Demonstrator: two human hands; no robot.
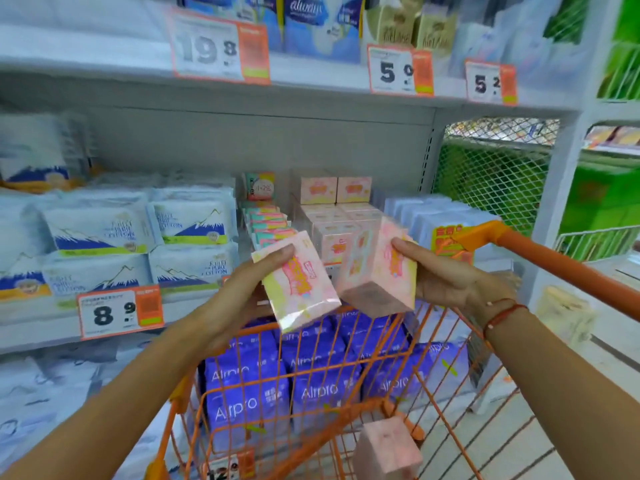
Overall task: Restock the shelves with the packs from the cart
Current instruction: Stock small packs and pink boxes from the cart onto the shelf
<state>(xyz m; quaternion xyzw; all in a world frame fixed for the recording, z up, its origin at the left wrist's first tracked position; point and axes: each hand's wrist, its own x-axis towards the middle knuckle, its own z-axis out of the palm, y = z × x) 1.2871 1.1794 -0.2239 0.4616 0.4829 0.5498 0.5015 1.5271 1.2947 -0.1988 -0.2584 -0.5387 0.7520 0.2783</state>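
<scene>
Orange cart (346, 393) at six o'clock, left hand (242, 289) gripping one pink pack (301, 282), right hand (446, 275) clamped on a second pink pack (377, 271), matching stack (341, 220) at twelve o'clock — loose one-handed holds could drop either.

Left hand's fingers (277, 252) mostly hidden behind pink pack (301, 282); small print on price tags (214, 50) blurred, unreadable; top-shelf blue packs (311, 22) cut off by upper edge; cart (311, 393) cropped below.
</scene>
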